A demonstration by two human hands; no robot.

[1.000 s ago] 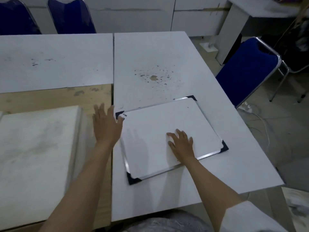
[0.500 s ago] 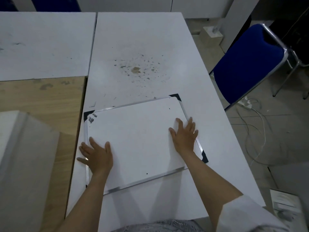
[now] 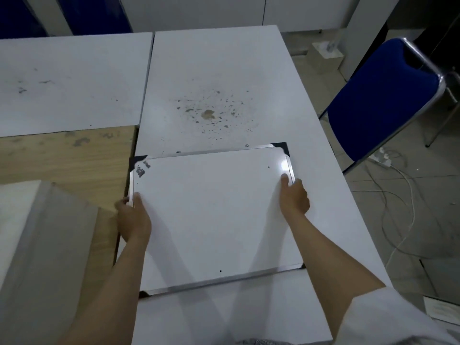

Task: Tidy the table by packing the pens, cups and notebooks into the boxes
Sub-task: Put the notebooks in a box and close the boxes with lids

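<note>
Both hands grasp a whiteboard on the white bench.

The whiteboard [image 3: 211, 215], metal-framed with black corners, lies on the near part of the bench [image 3: 211, 70]. The left hand [image 3: 133, 217] grips its left edge, thumb on top and fingers [image 3: 122, 203] curled around the frame; the right hand [image 3: 293, 195] grips its right edge likewise. A blue chair [image 3: 380, 95] stands at the right, and a pale box [image 3: 37, 245] sits near left.
</note>
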